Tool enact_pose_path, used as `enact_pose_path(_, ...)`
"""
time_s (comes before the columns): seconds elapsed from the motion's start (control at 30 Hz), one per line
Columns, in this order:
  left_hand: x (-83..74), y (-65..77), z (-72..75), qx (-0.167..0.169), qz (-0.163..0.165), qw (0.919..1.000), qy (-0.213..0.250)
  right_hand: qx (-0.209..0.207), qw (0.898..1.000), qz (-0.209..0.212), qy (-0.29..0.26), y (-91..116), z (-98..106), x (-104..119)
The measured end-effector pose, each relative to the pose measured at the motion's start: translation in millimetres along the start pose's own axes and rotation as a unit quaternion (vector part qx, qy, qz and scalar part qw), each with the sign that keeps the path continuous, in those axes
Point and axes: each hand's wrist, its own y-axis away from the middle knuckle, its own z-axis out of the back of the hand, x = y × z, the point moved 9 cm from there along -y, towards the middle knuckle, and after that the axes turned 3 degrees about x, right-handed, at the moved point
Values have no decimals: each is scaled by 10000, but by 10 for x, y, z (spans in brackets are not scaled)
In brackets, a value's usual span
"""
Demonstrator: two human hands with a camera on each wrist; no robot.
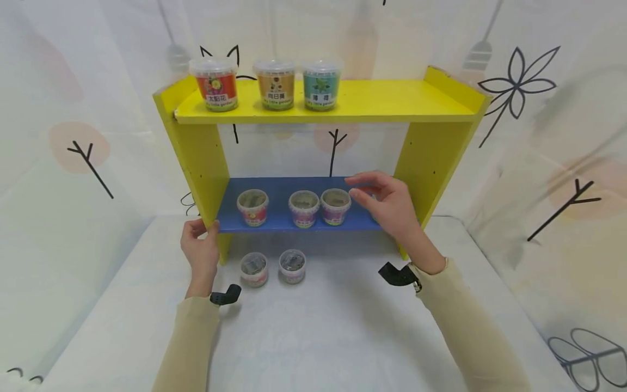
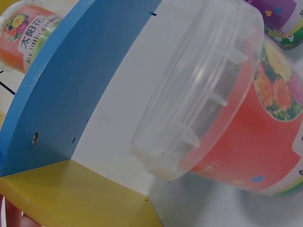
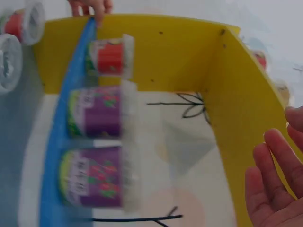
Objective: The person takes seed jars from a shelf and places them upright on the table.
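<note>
1. Head view: your right hand [image 1: 387, 204] is part-way open, thumb and fingers spread with nothing between them; your left hand [image 1: 200, 242] grips the front edge of the yellow side panel [image 1: 198, 158], level with the blue shelf [image 1: 279, 185].
2. Just left of your right fingertips, the right purple cup [image 1: 335, 213] stands upright on that shelf; the right wrist view shows your fingers apart from it.
3. Farther left, close beside it, is the left purple cup [image 1: 303, 218], then the red-labelled cup [image 1: 254, 218], nearer your left hand.
4. Lower down, to the right of your left hand, the lower red cup [image 1: 253, 272] and lower purple cup [image 1: 292, 269] rest on the surface [image 1: 313, 326].
5. The step in hand looks like arranging cups on the blue shelf. Steady the panel with your left hand and work beneath the yellow top shelf [image 1: 382, 98].
6. If you adjust the right purple cup, take it lightly below the rim and move it level; a leftward nudge could jostle its neighbour.
7. Check behind your right hand first: that spot is mostly hidden.
</note>
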Motion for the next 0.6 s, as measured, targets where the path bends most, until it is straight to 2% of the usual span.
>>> enact_pose_path(0.27, 16, -14, 0, 15, 5, 10000, -36, -496, 9950, 819, -272, -260, 346, 378)
enact_pose_path(0.43, 35, -17, 12, -11, 3, 10000, -73, -520, 9896, 1333, 115, -422, 416, 610)
enact_pose_path(0.5, 39, -15, 9, -5, 3, 10000, -82, -558, 9893, 1311, 296, -480, 436, 665)
enact_pose_path(0.6, 40, -10, -2, 16, 13, 10000, -80, -695, 9907, 1058, 496, -565, 469, 714)
